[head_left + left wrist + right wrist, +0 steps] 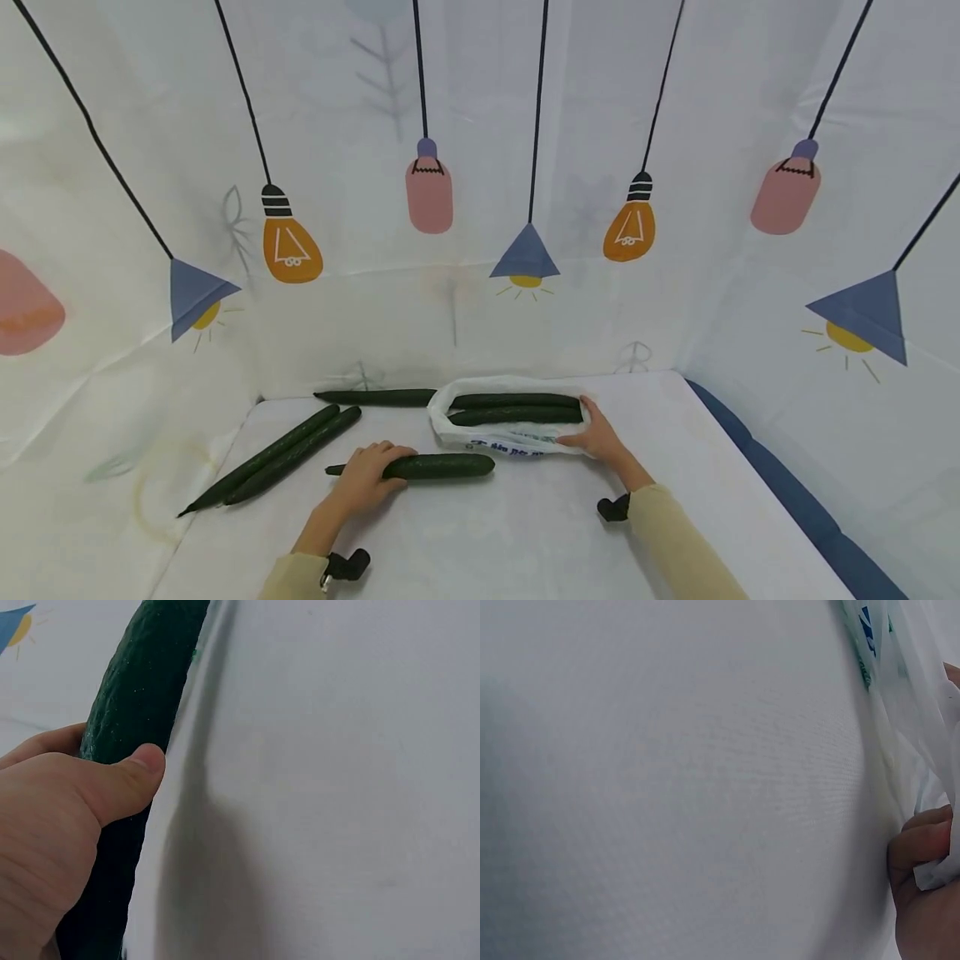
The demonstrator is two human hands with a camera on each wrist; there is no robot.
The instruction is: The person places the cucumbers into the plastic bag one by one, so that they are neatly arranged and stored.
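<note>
- Two cucumbers lie side by side inside the white plastic bag at the back of the white surface.
- Right hand pinches the bag's edge at its right end.
- Left hand curls round a lone cucumber, just in front of the bag.
- Three more cucumbers rest to the left.

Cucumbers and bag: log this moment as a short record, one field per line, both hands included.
left hand: grips one cucumber lying on the table
right hand: holds the edge of the plastic bag
in the bag: two cucumbers
loose on the table: a pair of cucumbers at the left, one more cucumber behind the bag
backdrop: cloth with lamp drawings
</note>
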